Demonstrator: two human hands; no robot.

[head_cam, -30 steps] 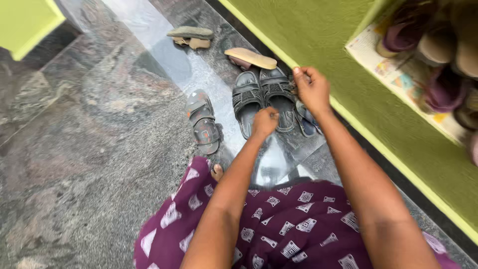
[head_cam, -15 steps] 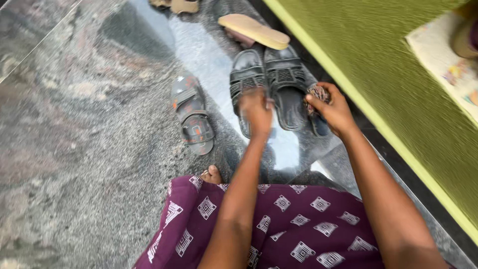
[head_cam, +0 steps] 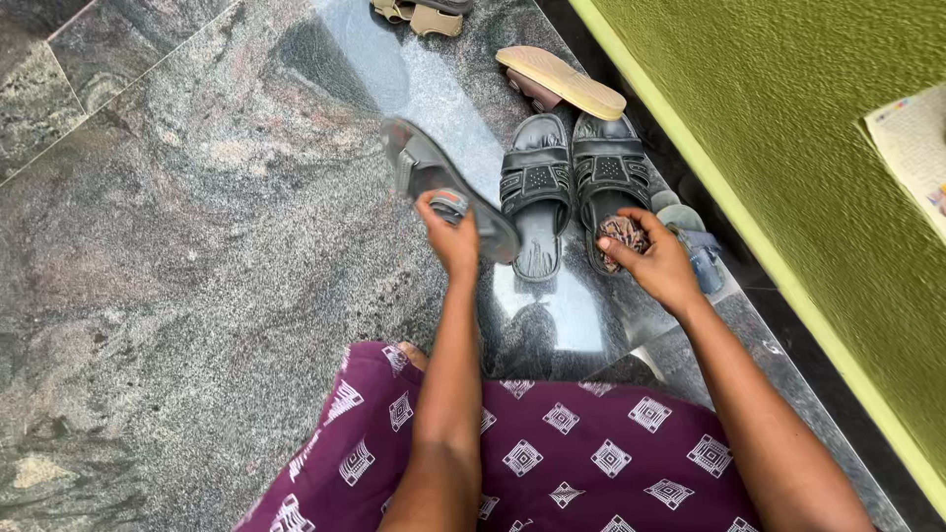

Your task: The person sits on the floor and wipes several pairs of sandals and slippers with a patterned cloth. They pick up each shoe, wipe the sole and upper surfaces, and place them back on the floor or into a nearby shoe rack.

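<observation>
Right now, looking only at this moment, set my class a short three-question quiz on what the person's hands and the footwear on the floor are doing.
1. True or false: the left hand holds the grey sandal lifted off the floor.
2. What does the right hand grip? A) a crumpled brownish cloth B) a brush C) nothing
3. Where does the pair of black sandals lie relative to the green wall?

Key: 1 true. 2 A, the cloth. 3 Side by side on the floor, near the wall's base.

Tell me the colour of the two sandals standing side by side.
Black sandals, seen in the head view.
</observation>
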